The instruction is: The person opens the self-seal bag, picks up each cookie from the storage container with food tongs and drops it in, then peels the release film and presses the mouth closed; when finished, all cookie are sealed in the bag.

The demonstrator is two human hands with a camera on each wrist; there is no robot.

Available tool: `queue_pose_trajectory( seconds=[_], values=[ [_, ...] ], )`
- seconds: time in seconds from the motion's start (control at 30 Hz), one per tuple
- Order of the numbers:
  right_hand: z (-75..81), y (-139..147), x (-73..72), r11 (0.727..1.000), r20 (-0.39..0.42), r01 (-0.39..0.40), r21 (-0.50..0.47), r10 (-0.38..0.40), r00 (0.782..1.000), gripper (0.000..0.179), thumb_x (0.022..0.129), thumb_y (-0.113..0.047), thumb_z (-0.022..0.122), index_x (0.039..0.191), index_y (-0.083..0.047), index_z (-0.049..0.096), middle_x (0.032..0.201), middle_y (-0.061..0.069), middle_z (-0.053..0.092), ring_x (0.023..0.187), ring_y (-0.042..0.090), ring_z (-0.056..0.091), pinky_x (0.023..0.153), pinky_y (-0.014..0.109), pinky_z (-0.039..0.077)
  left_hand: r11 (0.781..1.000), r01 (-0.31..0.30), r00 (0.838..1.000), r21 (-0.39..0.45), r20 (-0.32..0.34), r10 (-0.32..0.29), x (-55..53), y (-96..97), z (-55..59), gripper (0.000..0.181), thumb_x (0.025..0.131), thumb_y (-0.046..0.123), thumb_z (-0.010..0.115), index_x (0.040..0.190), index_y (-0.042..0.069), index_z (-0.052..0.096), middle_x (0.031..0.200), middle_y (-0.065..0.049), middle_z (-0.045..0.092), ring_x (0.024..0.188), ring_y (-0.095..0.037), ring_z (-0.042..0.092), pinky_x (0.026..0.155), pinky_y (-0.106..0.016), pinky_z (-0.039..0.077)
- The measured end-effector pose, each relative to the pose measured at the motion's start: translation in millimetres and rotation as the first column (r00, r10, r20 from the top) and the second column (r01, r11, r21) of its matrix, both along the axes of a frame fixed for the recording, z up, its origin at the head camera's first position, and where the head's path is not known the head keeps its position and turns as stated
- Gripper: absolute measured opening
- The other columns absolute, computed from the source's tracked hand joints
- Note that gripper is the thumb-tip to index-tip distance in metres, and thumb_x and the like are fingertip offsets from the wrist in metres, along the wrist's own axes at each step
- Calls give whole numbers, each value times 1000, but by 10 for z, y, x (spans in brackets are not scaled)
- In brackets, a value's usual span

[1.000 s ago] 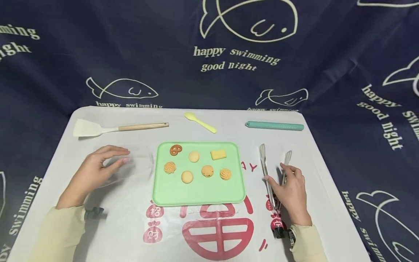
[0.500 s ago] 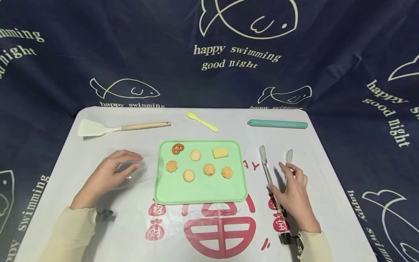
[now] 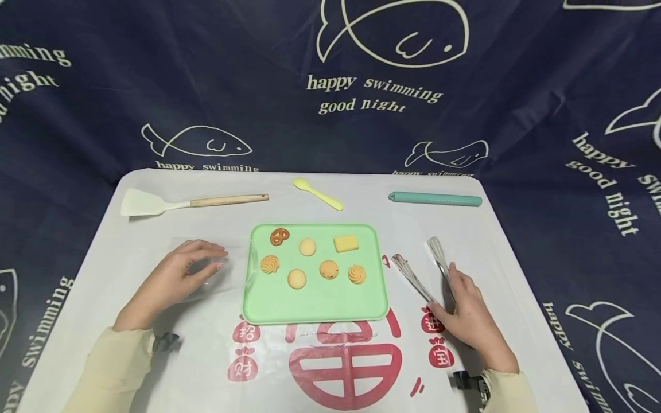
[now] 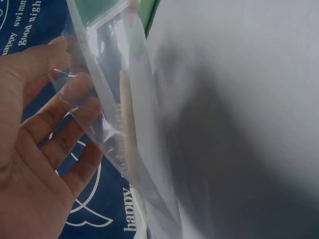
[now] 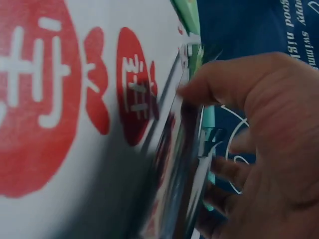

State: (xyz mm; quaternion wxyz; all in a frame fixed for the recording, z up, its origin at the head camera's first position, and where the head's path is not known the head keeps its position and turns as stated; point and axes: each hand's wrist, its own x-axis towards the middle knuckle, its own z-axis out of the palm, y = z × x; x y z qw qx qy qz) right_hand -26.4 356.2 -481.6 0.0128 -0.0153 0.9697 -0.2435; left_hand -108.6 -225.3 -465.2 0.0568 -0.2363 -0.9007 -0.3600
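My left hand (image 3: 178, 278) holds a clear plastic bag (image 4: 104, 64) by its edge; the fingers show through the film in the left wrist view. The bag's far end overlaps the left rim of a green tray (image 3: 315, 304). On the tray lie several small cookies, among them a pretzel (image 3: 279, 237), a yellow rectangular biscuit (image 3: 345, 244), a swirl cookie (image 3: 356, 274) and a plain round one (image 3: 296, 279). To the right of the tray, my right hand (image 3: 472, 315) grips metal tongs (image 3: 411, 277) between thumb and fingers. Their arms stand apart, tips pointing away and leftward.
Along the table's back lie a white spatula (image 3: 222, 200) with a wooden handle, a yellow spoon (image 3: 317, 194) and a teal stick-shaped thing (image 3: 435, 198). A white printed cover (image 3: 196, 373) spreads over the table. Dark fish-print cloth (image 3: 289, 137) hangs behind.
My left hand has moved right with the bag, whose end now reaches over the tray's left rim. My right hand has swung the tongs' tips leftward toward the tray.
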Motion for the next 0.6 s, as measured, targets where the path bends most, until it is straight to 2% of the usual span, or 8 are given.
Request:
queue_pose_trajectory(
  seconds=[0.07,0.17,0.23,0.33,0.47,0.6],
  values=[
    [-3,3,3,999,-1,19,33,-19,1000,107,87,-36,82,155,13,16,139,42,38,123,57,43,93,71,43,1000,3,1000,-2,-2,-3,-2,-6,-12,20,91,10,79,111,11,77,118,2,68,113,-24,60,100,-31,44],
    [1,20,-1,998,11,33,57,-34,999,109,85,-47,82,151,16,24,133,41,44,119,55,48,93,68,45,1000,3,1000,-5,1,-3,0,-8,-16,20,91,11,79,111,11,77,118,2,68,113,-25,60,99,-38,45],
    [4,35,-6,998,13,14,61,-14,1000,104,84,-47,82,149,16,32,131,38,47,118,53,49,92,68,45,1000,4,1000,-6,7,-4,0,-7,-15,20,91,11,79,111,11,76,118,1,68,114,-26,60,98,-43,45],
    [5,54,-7,999,13,-25,45,24,1000,98,85,-43,83,148,14,37,133,35,48,118,51,47,93,67,45,1000,5,1000,-4,15,-5,-3,-8,-17,20,91,12,78,111,12,76,119,2,68,115,-26,59,99,-43,45],
    [1,67,-7,999,37,-34,33,33,999,104,83,-45,85,151,14,32,135,35,46,121,51,44,94,67,43,1000,6,1000,-4,7,-6,-11,-10,-24,20,91,11,79,111,12,77,118,2,68,114,-25,60,100,-40,45],
    [-11,71,-25,999,54,-20,49,17,998,108,80,-48,86,149,16,33,130,36,48,118,52,47,93,67,45,1000,5,1000,-5,7,-5,-19,0,-17,20,91,11,79,110,11,77,118,1,68,114,-26,60,99,-46,46]
  ],
)
